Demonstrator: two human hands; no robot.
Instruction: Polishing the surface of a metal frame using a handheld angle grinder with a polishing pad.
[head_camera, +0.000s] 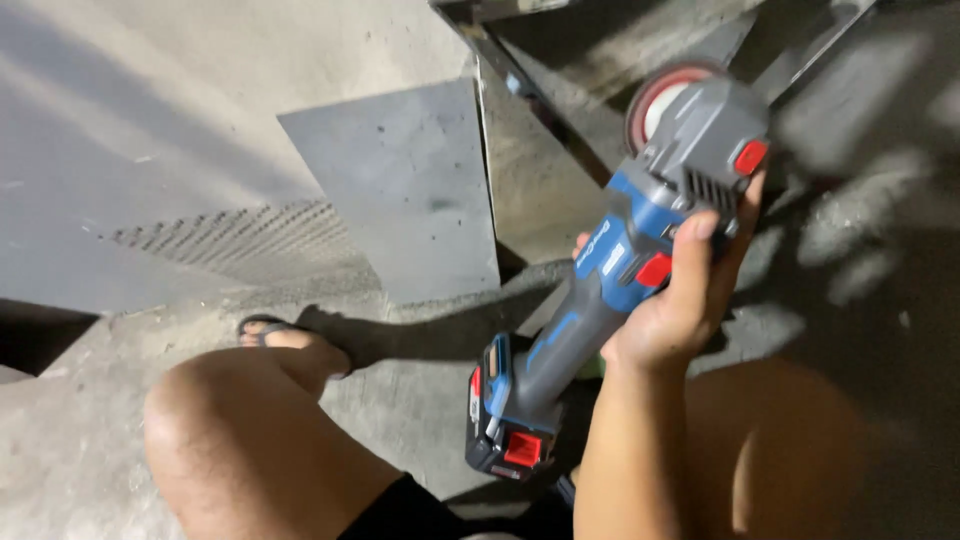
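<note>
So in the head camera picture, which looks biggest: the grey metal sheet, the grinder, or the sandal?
1. Grey metal sheet
2. Cordless angle grinder, though it is nearer the camera, so the gap is unsure
3. Sandal, mostly hidden by the foot

Right hand (680, 300) in closed grip, forearm raised; left hand unseen.

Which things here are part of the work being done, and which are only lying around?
In use:
right hand
blue and grey cordless angle grinder
red grinding disc

Lying about:
flat grey metal sheet
perforated grey metal sheet
concrete floor
</note>
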